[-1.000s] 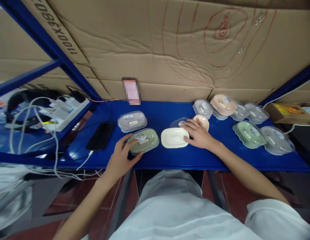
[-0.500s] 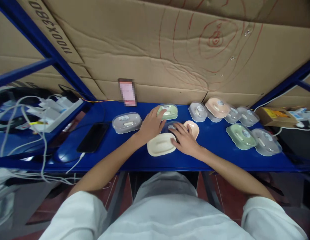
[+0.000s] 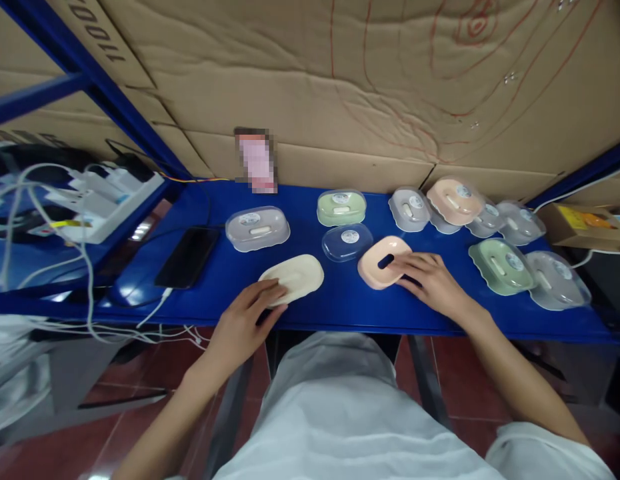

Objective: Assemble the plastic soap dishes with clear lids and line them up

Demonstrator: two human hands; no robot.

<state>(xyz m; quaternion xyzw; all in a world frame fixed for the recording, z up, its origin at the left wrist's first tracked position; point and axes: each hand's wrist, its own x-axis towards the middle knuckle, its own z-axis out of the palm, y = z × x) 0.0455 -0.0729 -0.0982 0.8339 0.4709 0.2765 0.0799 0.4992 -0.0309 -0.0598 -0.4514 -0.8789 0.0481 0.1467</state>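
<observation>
My left hand grips the near-left edge of a cream oval tray, thumb beneath and fingers over the rim. On the right, a peach soap dish base with a dark slot in its middle is pinched at its right edge by my right hand. Between and behind them a clear lid with a round sticker lies on the blue table. Just beyond the lid sits a green soap dish under its clear cover. A grey soap dish, also covered, stands farther left.
Several covered soap dishes stand at the right, among them a peach one and a green one. A black phone with a white cable lies left, near a power strip. Cardboard walls the back.
My hands have moved apart from the middle. The left has come back to the cream tray, now farther left; the right has taken hold of the peach base. The clear lid is uncovered.
</observation>
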